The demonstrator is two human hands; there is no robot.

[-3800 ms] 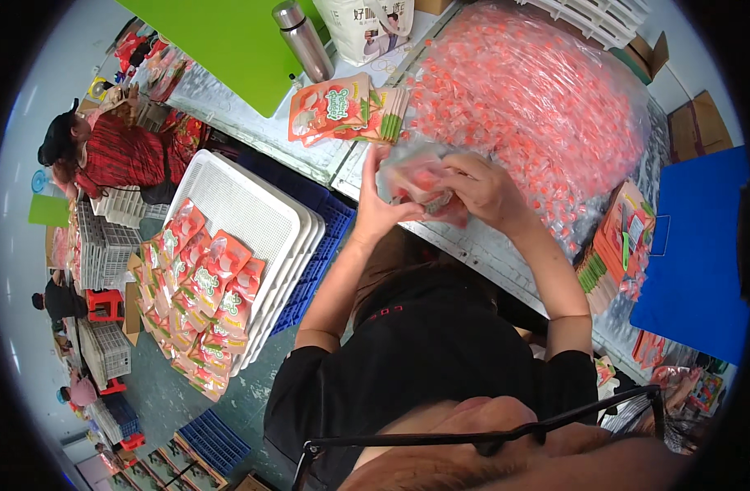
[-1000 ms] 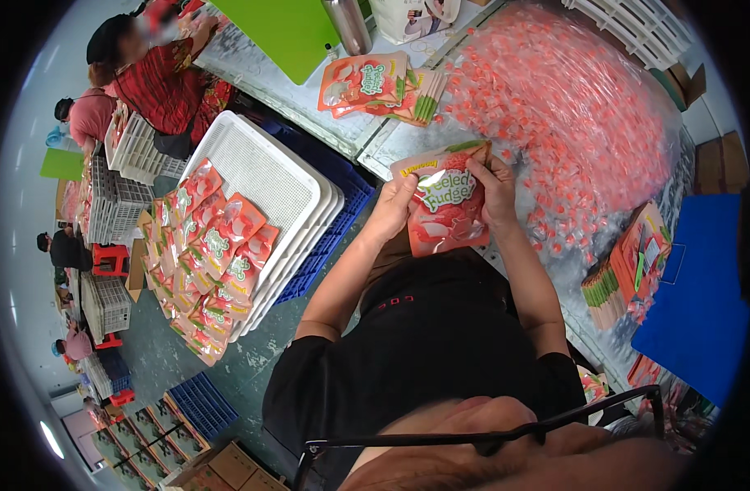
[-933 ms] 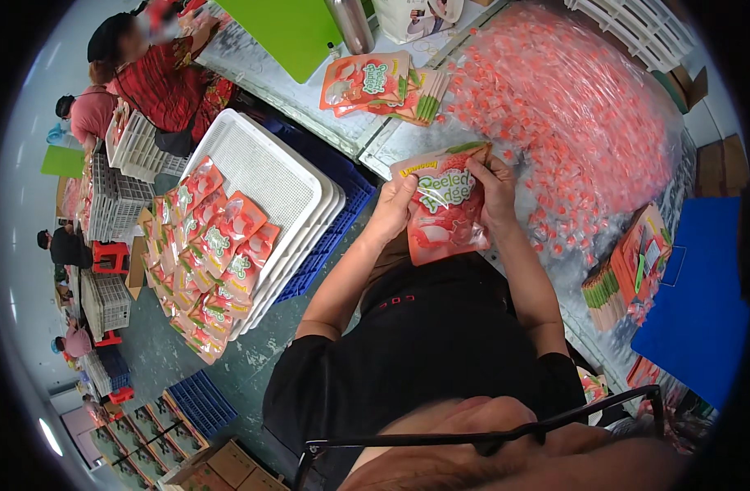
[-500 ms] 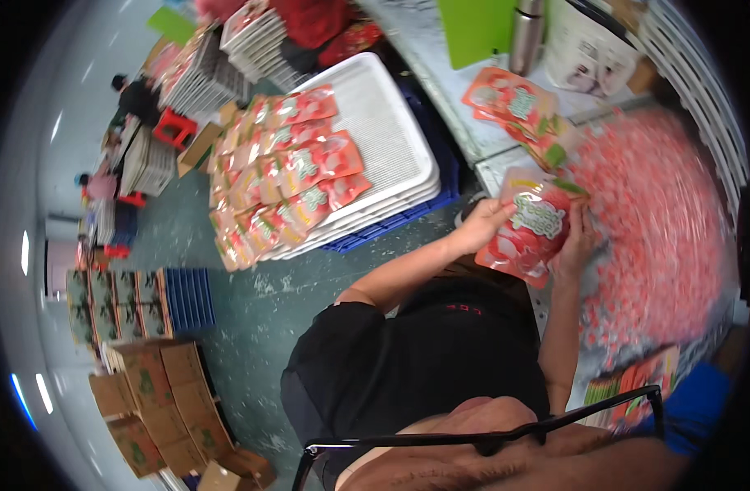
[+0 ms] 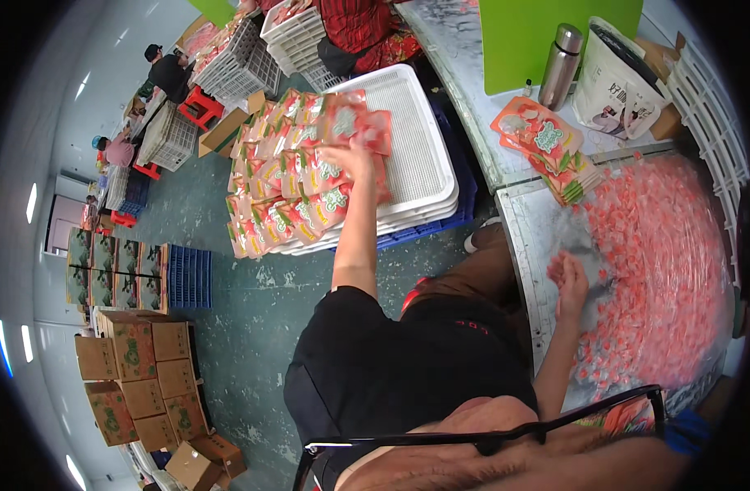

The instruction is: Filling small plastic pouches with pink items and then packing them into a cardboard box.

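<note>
My left hand (image 5: 354, 162) reaches over a white mesh tray (image 5: 416, 155) and grips a pink, fruit-printed pouch (image 5: 354, 123); the pouch is blurred by motion. Under and beside it, rows of similar pouches (image 5: 281, 176) overlap across the tray's left part. Above the worktable, my right hand (image 5: 569, 282) has its fingers loosely curled and apart, with nothing seen in them. It is beside a wide heap of small pink-wrapped pieces (image 5: 653, 262). Further back on the table lie flat pouches (image 5: 539, 131), with a fanned stack (image 5: 567, 176) against them.
A steel flask (image 5: 561, 69), a white bag (image 5: 616, 86) and a green panel (image 5: 555, 41) stand at the table's back. White crates (image 5: 297, 37) and a seated person in red are beyond the tray. Cardboard boxes (image 5: 146, 368) are stacked at the left.
The pouch that both hands held over the table is now at the tray in my left hand. My right hand has let go and lowered slightly beside the heap. The view has shifted.
</note>
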